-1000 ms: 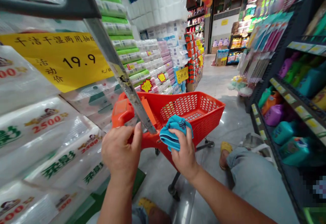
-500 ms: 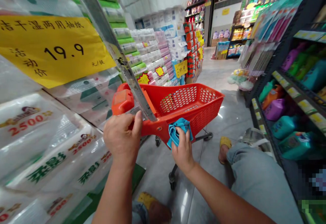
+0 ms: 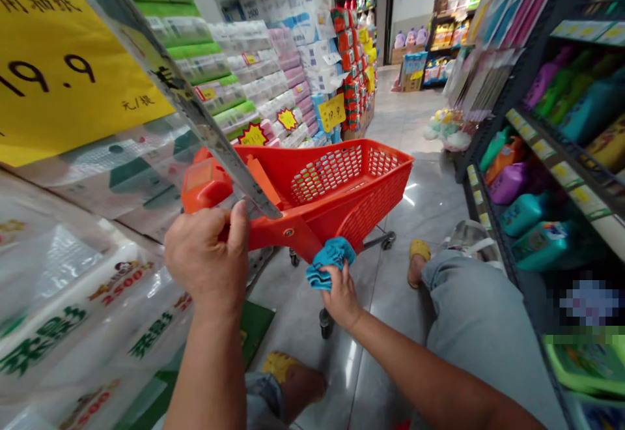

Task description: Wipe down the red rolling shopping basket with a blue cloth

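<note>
Holding cart and cloth: the cloth sits low and right of your grip

- Left hand (image 3: 205,257): closed around the rear rim of the red cart (image 3: 342,189), just under its orange handle block (image 3: 205,186). The thumb lies against the base of a slanted metal strip (image 3: 195,117) that crosses in front of the cart from the upper left.
- Right hand (image 3: 340,296): fingers bunched on the blue cloth (image 3: 329,257), clamping it from below. The cloth is pressed to the lower rear edge of the basket, where the wall slopes down to the frame.
- Relation to watch: the cloth lies lower than your left hand and to its right, with the cart's rear corner between the two. Your hands are well apart. Only the right one is on the cloth.
- Cart axis: its long side runs away from you down the aisle, open mouth up, the far end angled slightly right. A wheel (image 3: 325,324) sits just beneath your right hand, on the grey floor (image 3: 390,286).
- Surroundings: tissue packs (image 3: 73,300) and a yellow price sign (image 3: 63,78) close on your left; bottles (image 3: 527,215) on the shelf to your right; your bent leg (image 3: 469,306) beside the cart.
</note>
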Tool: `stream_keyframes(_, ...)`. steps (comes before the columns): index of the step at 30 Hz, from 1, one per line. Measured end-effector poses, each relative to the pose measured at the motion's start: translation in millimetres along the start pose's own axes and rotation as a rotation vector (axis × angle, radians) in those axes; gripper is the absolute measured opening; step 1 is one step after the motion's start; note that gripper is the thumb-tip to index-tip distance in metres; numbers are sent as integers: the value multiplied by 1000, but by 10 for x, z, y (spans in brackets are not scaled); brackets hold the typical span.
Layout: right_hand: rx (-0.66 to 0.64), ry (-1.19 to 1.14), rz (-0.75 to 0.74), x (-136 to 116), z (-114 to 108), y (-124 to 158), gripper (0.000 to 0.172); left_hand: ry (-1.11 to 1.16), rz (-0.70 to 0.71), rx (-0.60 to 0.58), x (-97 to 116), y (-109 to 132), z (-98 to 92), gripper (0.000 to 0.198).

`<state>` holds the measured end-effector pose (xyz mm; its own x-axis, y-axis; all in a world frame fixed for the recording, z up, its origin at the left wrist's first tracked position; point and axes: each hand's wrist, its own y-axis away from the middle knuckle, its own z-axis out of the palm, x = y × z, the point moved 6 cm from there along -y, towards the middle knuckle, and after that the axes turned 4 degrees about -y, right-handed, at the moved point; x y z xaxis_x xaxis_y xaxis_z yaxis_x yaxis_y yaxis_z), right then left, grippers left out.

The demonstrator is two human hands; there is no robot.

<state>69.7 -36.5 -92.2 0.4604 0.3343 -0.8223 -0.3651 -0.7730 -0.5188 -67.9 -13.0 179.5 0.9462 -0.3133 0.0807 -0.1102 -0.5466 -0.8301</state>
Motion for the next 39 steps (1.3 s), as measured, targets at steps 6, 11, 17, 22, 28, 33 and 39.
stream_keyframes(6,40,-27,158,241,158,342,42,-27,-19,-55,-33,-44,39,49)
stream_keyframes(11,62,-81,195,307,241,430,34,-27,14,-22,-39,-40,44,49)
stream_keyframes(17,316,-64,360,857,-22,279,23,-21,37,15,-22,-21,6,47)
stream_keyframes(22,292,-127,250,425,-158,-243,39,-5,51,19,-1,-30,-37,48)
stream_keyframes(28,309,-119,187,380,-236,-260,38,-49,47,34,82,90,-117,28)
stream_keyframes(33,420,-85,265,728,-285,-257,44,-41,140,48,266,258,-191,9)
stream_keyframes(39,282,-125,91,107,-311,-511,37,106,350,109,781,292,-117,13)
